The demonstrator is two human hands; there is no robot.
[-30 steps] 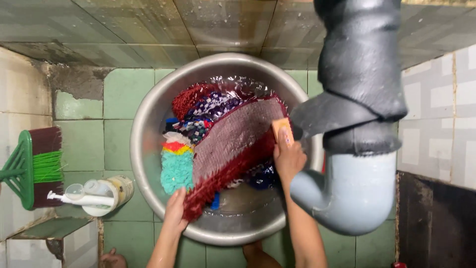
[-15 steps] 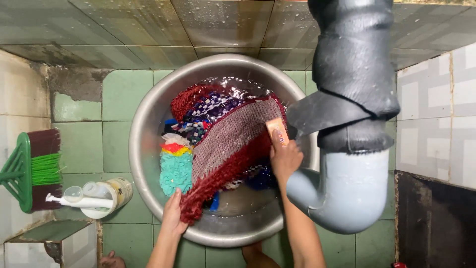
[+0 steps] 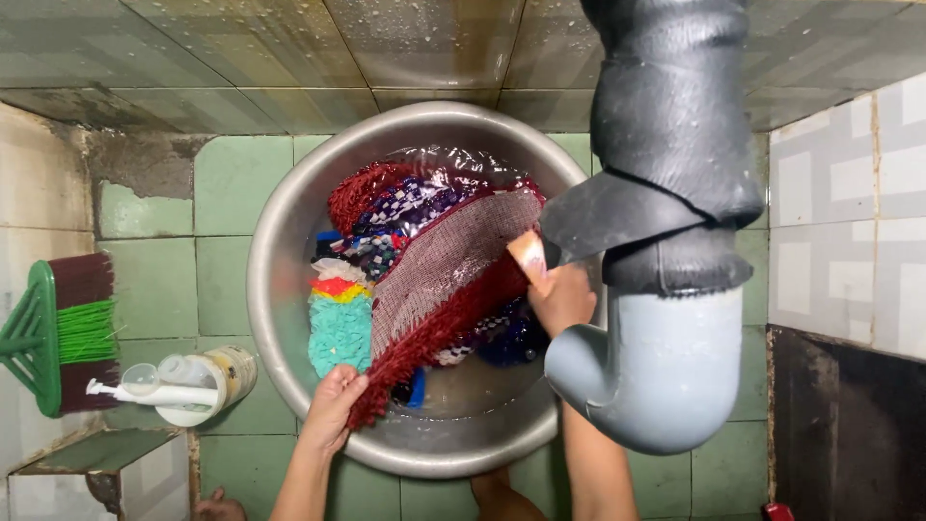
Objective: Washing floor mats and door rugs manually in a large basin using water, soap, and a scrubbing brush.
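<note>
Red mat (image 3: pixel 439 280) | L hand (image 3: pixel 331 410) grips corner | R hand (image 3: pixel 562 299) w/ soap (image 3: pixel 529 257)

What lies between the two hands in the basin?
In the head view, the red mat spans from the left hand to the right hand, which presses a soap bar on it.

Cream-labelled pump bottle (image 3: pixel 198 386), floor left

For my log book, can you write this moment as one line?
left hand: grips red mat corner | right hand: presses soap bar on mat | metal basin: wet cloths
</note>
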